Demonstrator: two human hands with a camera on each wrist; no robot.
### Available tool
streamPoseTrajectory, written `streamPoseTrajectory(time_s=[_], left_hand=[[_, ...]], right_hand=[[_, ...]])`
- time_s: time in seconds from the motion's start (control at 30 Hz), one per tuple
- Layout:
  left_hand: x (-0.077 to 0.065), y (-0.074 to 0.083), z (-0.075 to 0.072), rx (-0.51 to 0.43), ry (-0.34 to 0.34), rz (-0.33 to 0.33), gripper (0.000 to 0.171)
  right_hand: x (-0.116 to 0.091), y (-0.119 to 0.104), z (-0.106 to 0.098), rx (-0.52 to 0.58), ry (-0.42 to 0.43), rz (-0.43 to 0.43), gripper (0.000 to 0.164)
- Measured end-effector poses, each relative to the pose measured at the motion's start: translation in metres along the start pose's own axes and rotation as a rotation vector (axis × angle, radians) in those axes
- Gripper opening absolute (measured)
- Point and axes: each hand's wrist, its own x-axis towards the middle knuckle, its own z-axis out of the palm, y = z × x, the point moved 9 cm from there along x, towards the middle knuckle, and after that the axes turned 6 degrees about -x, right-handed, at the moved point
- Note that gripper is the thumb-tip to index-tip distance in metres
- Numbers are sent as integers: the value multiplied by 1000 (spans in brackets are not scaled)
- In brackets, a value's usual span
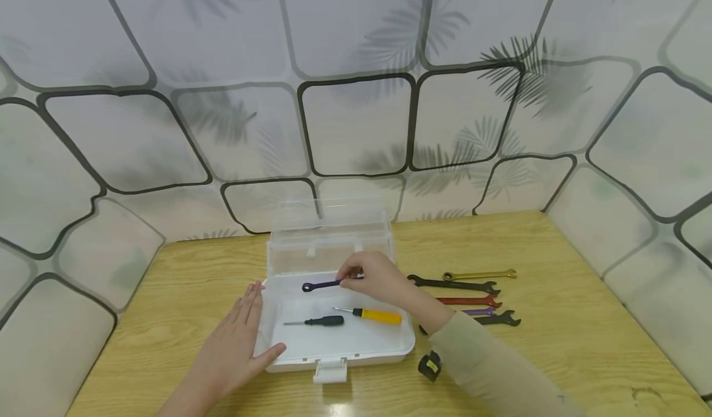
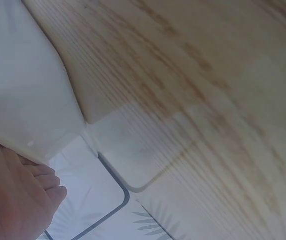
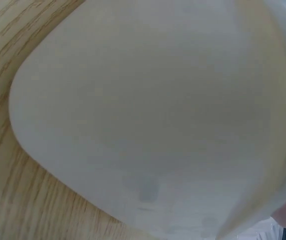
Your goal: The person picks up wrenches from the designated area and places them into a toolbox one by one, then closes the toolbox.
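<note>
A white plastic toolbox (image 1: 408,343) stands with its clear lid (image 1: 334,225) raised at the back. My right hand (image 1: 378,275) pinches a dark purple wrench (image 1: 321,285) by one end, over the rear of the box; its ring end points left. In front of it, a black screwdriver (image 1: 328,321) and a yellow-handled screwdriver (image 1: 384,316) lie on the box floor. Along the left rim rests my left hand (image 1: 230,336), fingers straight and thumb by the front edge. The left wrist view shows that hand (image 2: 23,195) against the box wall (image 2: 28,90).
Right of the box lie several wrenches: a gold one (image 1: 481,275), a black one (image 1: 461,285), a red one (image 1: 473,301), a purple one (image 1: 483,312) and another black one (image 1: 503,319), partly behind my right forearm. A small black object (image 1: 429,366) with a yellow mark sits near the box's front right corner.
</note>
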Motion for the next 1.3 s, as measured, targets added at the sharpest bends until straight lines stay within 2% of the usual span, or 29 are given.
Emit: streamPoseTrajectory(time_s=[0.5,0.87,1.3], left_hand=[[-1,0,-1,-13,7,-5,105],[0,1,-3,-8,-1,-3,106],[-1,1,-3,-14,0,-2,105]], right_hand=[[1,2,0,-11,15,77,8],[0,1,-4,-29,59,81,9],[-6,0,-19,26,119,45,10]])
